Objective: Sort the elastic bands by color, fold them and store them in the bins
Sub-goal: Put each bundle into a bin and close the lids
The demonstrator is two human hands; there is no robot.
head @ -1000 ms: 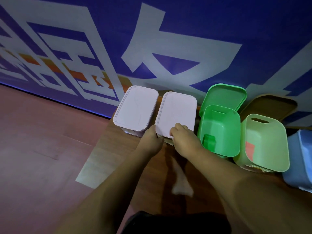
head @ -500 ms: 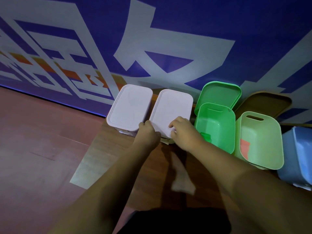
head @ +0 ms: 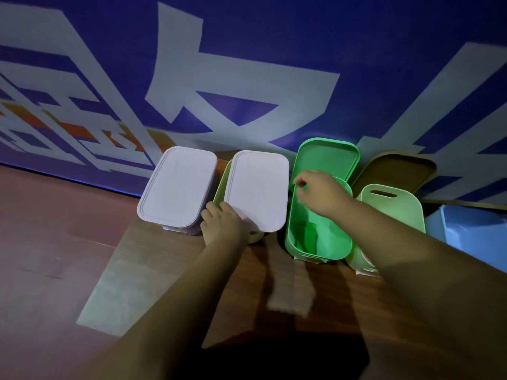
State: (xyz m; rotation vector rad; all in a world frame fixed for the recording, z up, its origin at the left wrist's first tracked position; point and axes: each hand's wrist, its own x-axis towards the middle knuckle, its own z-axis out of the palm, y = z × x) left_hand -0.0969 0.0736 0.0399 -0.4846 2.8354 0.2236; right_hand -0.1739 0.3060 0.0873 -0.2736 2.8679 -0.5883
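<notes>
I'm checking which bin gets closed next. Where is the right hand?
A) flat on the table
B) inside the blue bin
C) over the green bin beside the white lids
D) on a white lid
C: the right hand hangs over the open green bin, while the left hand is at a white lid's near corner.

The left hand (head: pixel 223 224) grips the near corner of a lilac lid (head: pixel 258 187) that sits on a pale green bin (head: pixel 221 185). The right hand (head: pixel 321 193) hangs over an open green bin (head: pixel 315 242), fingers (head: pixel 303 178) curled; whether they pinch anything cannot be told. A second lilac-lidded bin (head: pixel 178 187) stands just left of it on the counter (head: pixel 255 270)
</notes>
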